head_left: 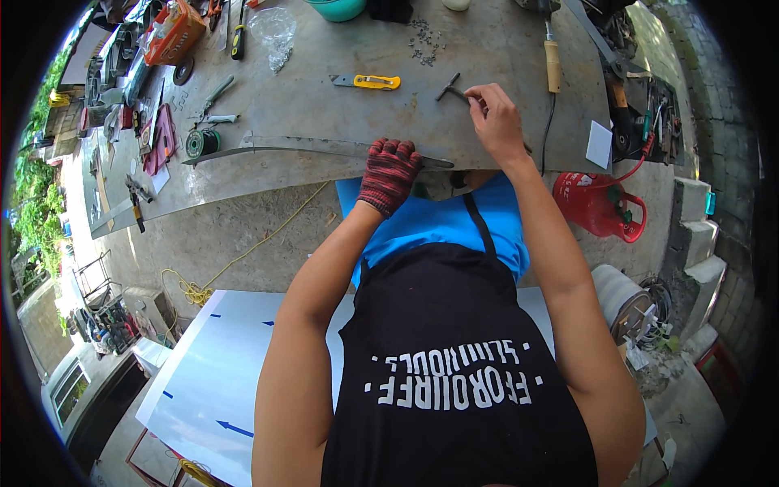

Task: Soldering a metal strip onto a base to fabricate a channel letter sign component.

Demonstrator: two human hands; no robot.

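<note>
My left hand (390, 172), in a red-and-black knit glove, is closed around a long, thin, curved metal blade (300, 144). The blade lies along the near edge of the metal table, and its dark narrow end (438, 162) sticks out to the right of the glove. My bare right hand (497, 118) is raised over the table, thumb and fingers pinched at the shaft of a small dark T-handled tool (449, 87). Part of that shaft is hidden by the fingers. A yellow utility knife (376, 82) lies beyond the left hand.
Small dark metal bits (424, 42) are scattered beyond the knife. A wood-handled soldering iron (553, 65) with a cord lies on the right. A wire spool (202, 144) and pliers (213, 96) rest at left. A red gas cylinder (596, 204) stands below the table's right edge.
</note>
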